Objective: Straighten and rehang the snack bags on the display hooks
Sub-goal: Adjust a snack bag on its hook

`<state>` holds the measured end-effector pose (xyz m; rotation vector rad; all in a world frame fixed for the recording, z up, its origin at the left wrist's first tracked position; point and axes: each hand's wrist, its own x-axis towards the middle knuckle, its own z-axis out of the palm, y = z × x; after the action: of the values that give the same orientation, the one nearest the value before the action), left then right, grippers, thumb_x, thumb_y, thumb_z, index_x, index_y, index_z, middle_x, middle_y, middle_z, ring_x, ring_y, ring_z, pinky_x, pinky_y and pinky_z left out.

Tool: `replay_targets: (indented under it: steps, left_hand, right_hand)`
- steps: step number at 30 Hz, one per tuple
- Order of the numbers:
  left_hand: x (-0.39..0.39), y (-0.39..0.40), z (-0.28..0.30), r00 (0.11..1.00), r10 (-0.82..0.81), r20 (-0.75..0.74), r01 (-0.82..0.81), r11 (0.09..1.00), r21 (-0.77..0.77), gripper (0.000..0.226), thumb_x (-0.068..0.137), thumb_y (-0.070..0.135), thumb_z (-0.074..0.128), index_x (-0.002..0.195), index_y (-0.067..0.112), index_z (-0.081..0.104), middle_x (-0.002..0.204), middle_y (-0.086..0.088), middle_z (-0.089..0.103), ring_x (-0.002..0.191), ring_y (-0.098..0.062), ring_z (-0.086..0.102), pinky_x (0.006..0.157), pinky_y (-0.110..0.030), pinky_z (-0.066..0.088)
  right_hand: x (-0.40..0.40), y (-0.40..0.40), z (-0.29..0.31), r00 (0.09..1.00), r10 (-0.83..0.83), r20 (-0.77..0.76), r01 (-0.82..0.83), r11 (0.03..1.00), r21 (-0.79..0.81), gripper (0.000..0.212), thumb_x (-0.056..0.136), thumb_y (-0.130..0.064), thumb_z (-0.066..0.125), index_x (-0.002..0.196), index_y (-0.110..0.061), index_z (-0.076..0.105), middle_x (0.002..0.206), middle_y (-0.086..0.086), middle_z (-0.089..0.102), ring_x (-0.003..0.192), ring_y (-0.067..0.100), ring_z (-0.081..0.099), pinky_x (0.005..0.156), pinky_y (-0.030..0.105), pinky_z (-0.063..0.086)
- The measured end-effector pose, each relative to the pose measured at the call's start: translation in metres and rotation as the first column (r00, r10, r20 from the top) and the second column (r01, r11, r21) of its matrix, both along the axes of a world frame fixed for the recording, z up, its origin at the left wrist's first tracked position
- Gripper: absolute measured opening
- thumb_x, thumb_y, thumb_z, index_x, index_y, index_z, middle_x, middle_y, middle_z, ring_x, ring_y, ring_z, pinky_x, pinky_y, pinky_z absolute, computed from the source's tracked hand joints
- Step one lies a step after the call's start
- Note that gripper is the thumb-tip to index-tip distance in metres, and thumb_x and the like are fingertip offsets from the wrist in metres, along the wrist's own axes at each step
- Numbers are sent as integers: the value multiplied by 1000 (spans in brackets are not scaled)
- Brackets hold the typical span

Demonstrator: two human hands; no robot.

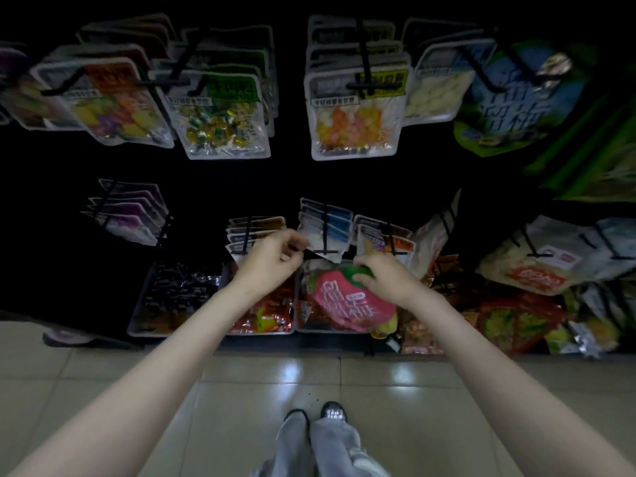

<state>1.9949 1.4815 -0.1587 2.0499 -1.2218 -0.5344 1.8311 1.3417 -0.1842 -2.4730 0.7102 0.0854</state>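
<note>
The right hand [385, 277] grips the green top edge of a pink snack bag [351, 304], fingers curled over it, and holds it low in front of the display, just above the grey bins [213, 330] of loose red and orange packets. The left hand [272, 261] is curled around the tip of a black display hook [320, 252] in the lower row, pinching it between thumb and fingers. The bag is not yet on that hook — its top sits just beside and below the tip.

By my reading the task is partway through. The 4 clear candy pouches [354, 111] on the upper row hang in fairly even stacks, and the lower-row stacks look mostly square. To the right, though, a heap of packets [516, 321] lies jumbled on the shelf, so plenty seems left.

The pink bag is glossy, pillowy film with a rounded, puffed shape and large white lettering. The upper pouches are flat, clear-fronted rectangles with white borders — the sweets inside show yellow, orange and green. The hooks are thin black wire, and the floor [241, 390] is shiny pale tile.
</note>
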Motion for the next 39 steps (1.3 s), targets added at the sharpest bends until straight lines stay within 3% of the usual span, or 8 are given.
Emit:
replay_targets:
  steps: [6,13,17,21,26,29,33,39]
  left_hand:
    - [-20,-28,80,904,-258,-342,219,964,-148,17,85,15,65,94,24,55,87,8,63,70,5,62,67,-15,51]
    - [-20,-32,188,932,-266,-245,180,929,-323,14,82,18,68,95,15,62,80,2,67,64,-2,63,62,-18,52]
    - [-17,-29,231,968,-232,-100,173,897,-408,10,80,18,71,79,21,62,71,6,66,58,1,61,58,-20,48]
    - [-15,-24,265,991,-132,9,121,877,-464,18,80,27,71,94,21,61,87,6,67,75,-7,65,67,-25,52]
    - [-12,-20,280,995,-75,71,100,882,-460,23,81,35,68,98,24,58,91,14,62,88,-7,62,72,-23,51]
    - [-5,-17,281,986,28,166,55,878,-475,26,86,34,63,108,21,58,102,12,60,99,-7,57,81,-21,46]
    - [13,-1,290,948,241,207,-25,707,-707,21,91,13,56,112,18,59,103,9,61,97,-5,56,84,-15,44]
    - [66,10,311,894,395,213,-139,694,-706,37,97,15,45,133,10,47,136,-7,47,127,-21,42,103,-29,32]
  right_hand:
    - [-9,-22,125,907,-83,413,47,994,96,3,86,-11,65,87,-9,63,76,-5,60,71,6,55,69,26,42]
    - [-17,-10,216,662,-135,738,-15,981,192,35,83,-5,67,111,-20,53,108,-9,60,99,0,60,88,19,47]
    - [-23,2,260,658,-84,748,-91,977,191,33,79,-17,71,107,-29,61,114,-7,62,109,11,59,92,25,46]
    - [-27,10,289,717,-130,684,-149,931,332,33,71,-22,74,103,-25,68,102,-1,69,91,17,69,72,29,54]
    - [-23,15,300,722,-138,678,-138,931,337,44,65,-23,78,106,-33,66,109,0,66,93,17,68,72,30,56]
    - [-19,15,302,721,-97,687,-80,972,221,41,73,-16,77,108,-34,64,111,-6,62,91,10,67,70,24,56]
    - [-7,12,307,743,20,668,32,997,-65,44,78,-17,75,106,-46,56,112,-17,54,96,3,61,78,22,56]
    - [20,26,333,623,93,777,-96,994,-43,61,80,-12,72,117,-49,42,114,-22,46,90,-4,62,73,17,55]
